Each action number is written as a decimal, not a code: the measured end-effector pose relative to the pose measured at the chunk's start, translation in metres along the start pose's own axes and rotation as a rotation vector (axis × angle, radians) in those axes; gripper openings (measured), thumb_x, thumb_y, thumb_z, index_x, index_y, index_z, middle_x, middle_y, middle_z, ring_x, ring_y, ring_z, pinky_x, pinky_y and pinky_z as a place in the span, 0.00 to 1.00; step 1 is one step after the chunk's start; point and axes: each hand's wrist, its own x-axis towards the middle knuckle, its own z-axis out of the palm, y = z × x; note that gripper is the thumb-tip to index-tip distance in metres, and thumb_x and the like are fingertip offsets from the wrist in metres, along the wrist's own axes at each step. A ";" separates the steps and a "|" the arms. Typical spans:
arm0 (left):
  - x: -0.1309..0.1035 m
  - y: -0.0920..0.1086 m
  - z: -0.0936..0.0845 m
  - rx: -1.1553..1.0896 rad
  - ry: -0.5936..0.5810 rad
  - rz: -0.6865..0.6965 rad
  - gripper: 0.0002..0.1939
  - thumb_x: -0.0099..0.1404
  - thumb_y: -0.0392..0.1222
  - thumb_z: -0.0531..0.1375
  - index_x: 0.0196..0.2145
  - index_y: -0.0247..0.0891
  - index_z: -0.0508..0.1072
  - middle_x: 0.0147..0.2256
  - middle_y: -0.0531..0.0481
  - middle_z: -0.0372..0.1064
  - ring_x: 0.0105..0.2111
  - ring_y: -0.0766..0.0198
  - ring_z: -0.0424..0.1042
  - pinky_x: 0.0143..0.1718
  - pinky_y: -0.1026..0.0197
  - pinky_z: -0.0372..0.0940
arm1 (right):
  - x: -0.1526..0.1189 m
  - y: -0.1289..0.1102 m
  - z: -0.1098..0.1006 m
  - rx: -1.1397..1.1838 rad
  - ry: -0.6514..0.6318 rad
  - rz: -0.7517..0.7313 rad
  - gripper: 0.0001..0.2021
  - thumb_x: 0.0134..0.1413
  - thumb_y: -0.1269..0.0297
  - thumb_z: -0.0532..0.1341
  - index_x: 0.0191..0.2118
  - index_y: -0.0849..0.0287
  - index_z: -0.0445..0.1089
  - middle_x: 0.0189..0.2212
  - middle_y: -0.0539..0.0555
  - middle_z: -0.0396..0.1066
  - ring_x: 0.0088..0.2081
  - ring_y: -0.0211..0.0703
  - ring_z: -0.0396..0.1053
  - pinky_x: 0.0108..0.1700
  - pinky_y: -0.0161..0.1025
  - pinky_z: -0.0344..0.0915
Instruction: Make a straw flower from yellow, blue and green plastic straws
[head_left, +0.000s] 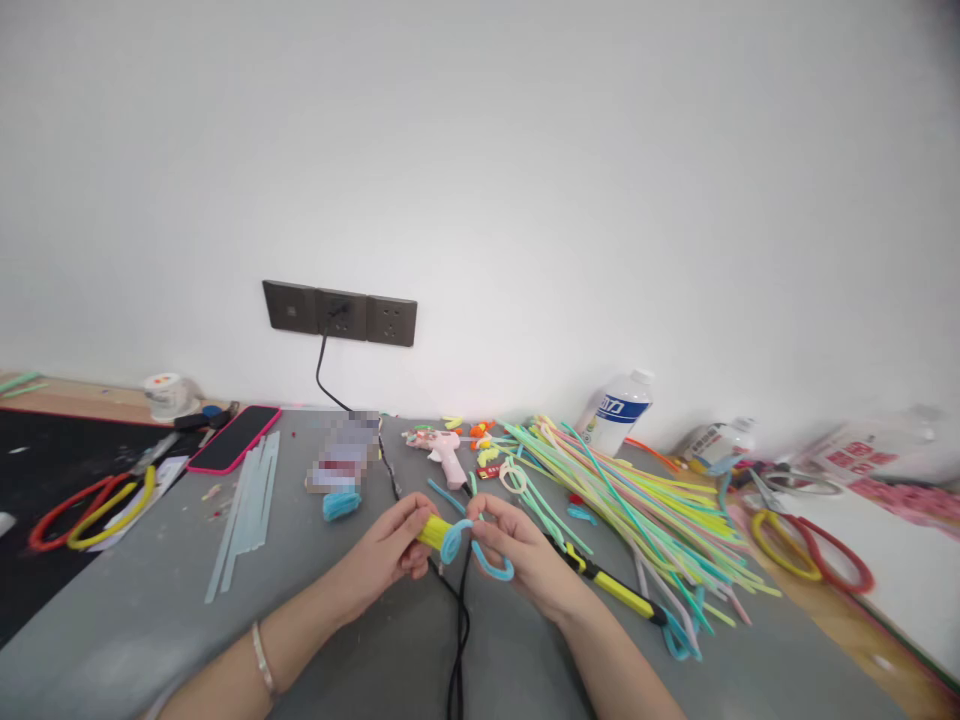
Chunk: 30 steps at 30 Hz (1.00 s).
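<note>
Left hand: the left hand is closed in a pinch, and a short yellow fuzzy piece is held between thumb and fingers.
Right hand: a light-blue fuzzy stem is pinched by the right hand; its free end is curled into a hook.
Blue loop: formed in the stem at the yellow piece's right end — both are held above the grey tabletop, between the two hands.
Cables: black cables are run below the hands to the tabletop's near edge.
Glue gun: a pale-pink plastic glue gun is laid near the far edge, beyond the hands, with small orange and yellow bits just right of it.
Stems: a large pile of green, yellow and pink fuzzy stems is spread over the right part.
Cutter: a yellow-and-black tool is laid along the pile's near side.
Left part: translucent pale sticks are grouped near a pink-edged black phone; a small blue fuzzy bundle is placed between sticks and hands.
Scissors: one red-and-yellow-handled pair is seen far left, another similar pair far right.
Wall: a black plug lead is plugged into a dark socket panel.
</note>
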 end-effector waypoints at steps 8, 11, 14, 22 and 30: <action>-0.004 0.006 0.004 0.008 -0.072 -0.019 0.17 0.64 0.56 0.59 0.32 0.39 0.64 0.18 0.63 0.48 0.19 0.72 0.43 0.24 0.67 0.51 | 0.004 0.005 -0.009 -0.049 0.053 -0.036 0.14 0.55 0.54 0.65 0.35 0.58 0.64 0.14 0.38 0.52 0.18 0.29 0.42 0.22 0.31 0.41; -0.005 0.007 0.006 0.008 -0.081 -0.019 0.17 0.64 0.56 0.60 0.32 0.39 0.64 0.18 0.63 0.50 0.19 0.72 0.45 0.25 0.67 0.52 | 0.004 0.008 -0.011 -0.094 0.053 -0.020 0.14 0.56 0.53 0.64 0.35 0.58 0.63 0.14 0.39 0.54 0.18 0.30 0.44 0.21 0.31 0.41; -0.006 0.006 0.006 -0.004 -0.087 -0.026 0.17 0.64 0.55 0.60 0.31 0.38 0.64 0.18 0.60 0.56 0.20 0.71 0.51 0.25 0.66 0.54 | 0.004 0.008 -0.010 -0.105 0.049 -0.018 0.14 0.56 0.53 0.63 0.35 0.58 0.63 0.14 0.39 0.54 0.18 0.30 0.43 0.21 0.31 0.40; -0.010 0.010 0.007 -0.177 -0.177 -0.038 0.11 0.67 0.47 0.60 0.32 0.38 0.64 0.24 0.53 0.67 0.22 0.71 0.61 0.29 0.64 0.57 | 0.003 0.009 -0.006 -0.035 0.014 -0.081 0.13 0.57 0.54 0.64 0.36 0.58 0.63 0.16 0.40 0.54 0.19 0.30 0.45 0.22 0.31 0.41; -0.011 0.005 0.009 -0.269 -0.139 -0.006 0.10 0.66 0.45 0.61 0.33 0.38 0.65 0.27 0.50 0.71 0.24 0.70 0.66 0.30 0.65 0.58 | 0.002 0.005 -0.002 -0.064 -0.007 -0.083 0.15 0.55 0.53 0.65 0.36 0.57 0.62 0.15 0.39 0.53 0.18 0.30 0.46 0.22 0.30 0.44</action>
